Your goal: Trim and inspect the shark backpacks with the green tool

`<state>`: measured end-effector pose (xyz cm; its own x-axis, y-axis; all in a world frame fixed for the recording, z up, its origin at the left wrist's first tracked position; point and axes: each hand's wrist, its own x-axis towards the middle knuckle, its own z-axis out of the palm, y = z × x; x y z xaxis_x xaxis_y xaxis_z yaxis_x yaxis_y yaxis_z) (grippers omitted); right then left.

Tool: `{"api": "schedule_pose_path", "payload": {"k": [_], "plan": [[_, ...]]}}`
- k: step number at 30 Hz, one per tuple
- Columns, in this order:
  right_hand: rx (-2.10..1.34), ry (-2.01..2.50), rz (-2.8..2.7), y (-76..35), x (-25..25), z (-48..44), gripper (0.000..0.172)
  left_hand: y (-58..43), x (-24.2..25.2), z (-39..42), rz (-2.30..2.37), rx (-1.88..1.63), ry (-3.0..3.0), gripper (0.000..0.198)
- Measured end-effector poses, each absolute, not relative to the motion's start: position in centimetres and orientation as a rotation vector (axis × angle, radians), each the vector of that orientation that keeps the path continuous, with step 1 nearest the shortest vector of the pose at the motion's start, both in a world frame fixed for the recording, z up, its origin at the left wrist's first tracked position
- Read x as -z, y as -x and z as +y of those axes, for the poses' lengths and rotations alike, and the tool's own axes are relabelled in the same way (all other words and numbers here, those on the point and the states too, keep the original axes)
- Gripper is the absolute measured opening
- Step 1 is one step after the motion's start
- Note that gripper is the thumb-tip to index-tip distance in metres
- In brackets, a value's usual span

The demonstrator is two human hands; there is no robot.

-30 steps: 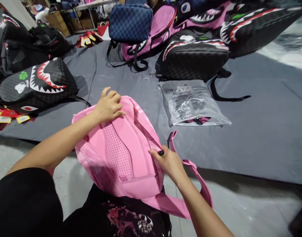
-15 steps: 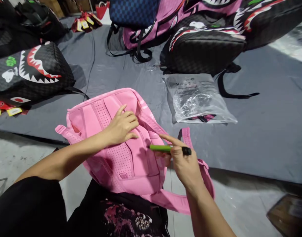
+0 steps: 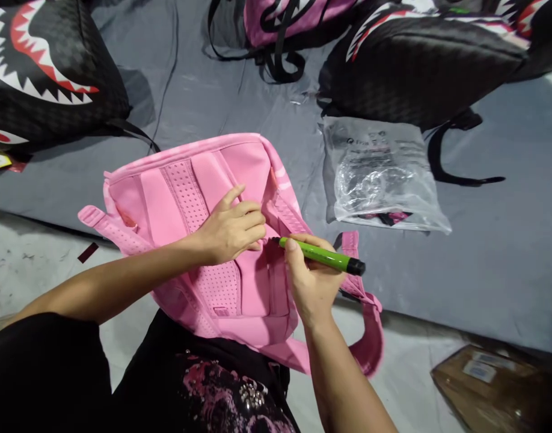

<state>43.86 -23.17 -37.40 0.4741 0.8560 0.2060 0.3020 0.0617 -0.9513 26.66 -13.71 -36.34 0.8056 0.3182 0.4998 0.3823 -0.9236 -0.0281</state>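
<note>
A pink backpack (image 3: 168, 198) lies across my lap with its padded, perforated back panel facing up. My left hand (image 3: 235, 228) is on that panel, fingers curled and seemingly pinching a bit of the fabric near its middle. In my right hand (image 3: 314, 279) is a green marker (image 3: 325, 257), its black end pointing right. The marker's dark tip is close beside my left fingertips; I cannot tell whether it touches the fabric. A pink shoulder strap (image 3: 370, 337) loops out to the right, below my right wrist.
Ahead, a grey-covered surface (image 3: 496, 258) bears a clear plastic bag (image 3: 384, 174), a black shark-mouth bag (image 3: 420, 72), another at the left (image 3: 95, 66) and a pink bag (image 3: 267, 24). A brown carton (image 3: 478, 385) sits on the floor at lower right.
My right hand has moved left, bringing the marker's tip up to my left fingers. My left fingers have curled in on the fabric. The view has shifted downward and closer.
</note>
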Motion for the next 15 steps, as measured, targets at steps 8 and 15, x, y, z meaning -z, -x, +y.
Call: {"api": "schedule_pose_path", "payload": {"k": [8, 15], "plan": [[-0.520, 1.570, -1.117, -43.44, 37.20, -23.12, 0.018, -26.69, 36.53, -13.64, -0.648, 0.767, 3.001, 0.018], [-0.529, 1.582, -1.100, -43.47, 36.95, -22.77, 0.019, -26.69, 36.85, -13.58, -0.644, 0.623, 2.917, 0.024]]}}
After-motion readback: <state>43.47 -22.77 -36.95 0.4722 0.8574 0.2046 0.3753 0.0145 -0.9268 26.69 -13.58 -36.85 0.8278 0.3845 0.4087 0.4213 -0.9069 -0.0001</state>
